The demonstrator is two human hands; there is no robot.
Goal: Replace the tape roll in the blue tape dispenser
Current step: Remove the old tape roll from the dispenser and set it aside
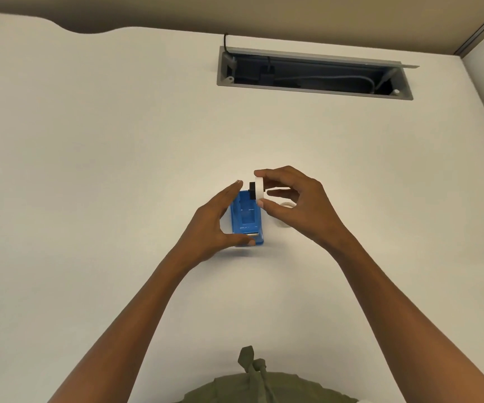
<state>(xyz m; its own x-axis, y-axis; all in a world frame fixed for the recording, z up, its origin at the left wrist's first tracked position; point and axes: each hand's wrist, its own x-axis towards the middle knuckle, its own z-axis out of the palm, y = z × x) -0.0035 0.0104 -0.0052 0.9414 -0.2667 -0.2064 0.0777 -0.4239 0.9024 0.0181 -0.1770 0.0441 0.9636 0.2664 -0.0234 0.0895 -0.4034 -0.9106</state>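
The blue tape dispenser (247,219) lies on the white table, its roll bay empty and its metal cutter toward me. My left hand (216,225) cups its left side, thumb on the near end, fingers spread. My right hand (294,203) holds a white tape roll (259,188) between thumb and fingers, just above the dispenser's far end. A black hub (252,189) sticks out of the roll's left side. Another pale roll (287,205) lies on the table behind my right hand, mostly hidden.
The white table (118,170) stretches wide on all sides. A grey open cable tray (313,74) with cords is set into the table at the far right. A partition wall runs along the back.
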